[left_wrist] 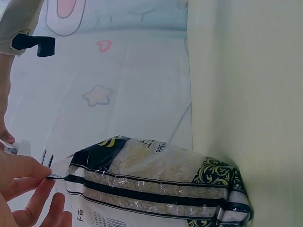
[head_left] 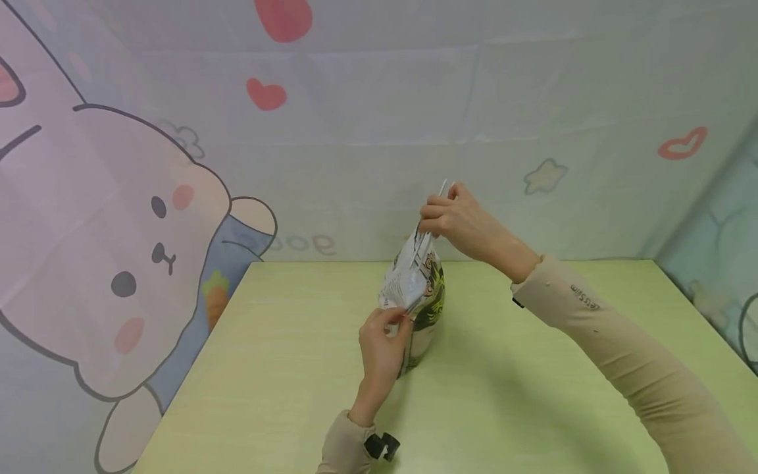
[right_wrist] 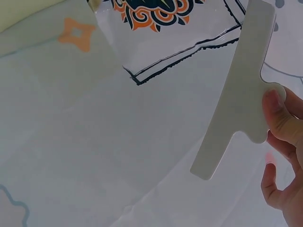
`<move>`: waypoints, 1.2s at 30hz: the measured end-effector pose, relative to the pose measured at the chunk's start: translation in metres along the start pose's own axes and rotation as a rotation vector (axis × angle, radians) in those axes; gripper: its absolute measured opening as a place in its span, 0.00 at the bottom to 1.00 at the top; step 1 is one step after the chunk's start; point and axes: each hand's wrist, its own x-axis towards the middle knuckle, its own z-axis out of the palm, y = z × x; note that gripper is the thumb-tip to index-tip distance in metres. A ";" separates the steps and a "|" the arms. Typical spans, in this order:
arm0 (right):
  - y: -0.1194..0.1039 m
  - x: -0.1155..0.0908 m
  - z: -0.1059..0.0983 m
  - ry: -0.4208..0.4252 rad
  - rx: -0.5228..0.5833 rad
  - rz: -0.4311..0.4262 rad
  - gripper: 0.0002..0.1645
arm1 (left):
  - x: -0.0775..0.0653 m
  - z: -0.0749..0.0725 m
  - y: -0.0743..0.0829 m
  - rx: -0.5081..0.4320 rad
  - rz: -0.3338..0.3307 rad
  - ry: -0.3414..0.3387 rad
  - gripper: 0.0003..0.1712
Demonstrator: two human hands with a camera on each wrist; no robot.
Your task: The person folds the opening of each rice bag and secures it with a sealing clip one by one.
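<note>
A rice bag [head_left: 437,296] with dark green and yellow print stands on the table, its top drawn up to a flat edge. Grains show through its clear panel in the left wrist view. My left hand [head_left: 381,345] pinches the near corner of the bag's top between thumb and forefinger. Above the far side of the bag, my right hand [head_left: 458,220] grips a wide white bag clip [right_wrist: 241,99] by its handle. In the right wrist view the clip's upper end overlaps the bag's top edge; whether they touch I cannot tell.
The pale green table [head_left: 266,368] extends to both sides of the bag. Behind it hangs a cloth backdrop [head_left: 367,118] printed with a cartoon rabbit, hearts and stars. A dark cable-like loop [head_left: 747,329] shows at the right edge.
</note>
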 end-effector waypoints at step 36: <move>-0.018 0.000 0.007 -0.070 -0.123 -0.107 0.03 | 0.000 -0.003 0.005 -0.005 -0.002 -0.006 0.04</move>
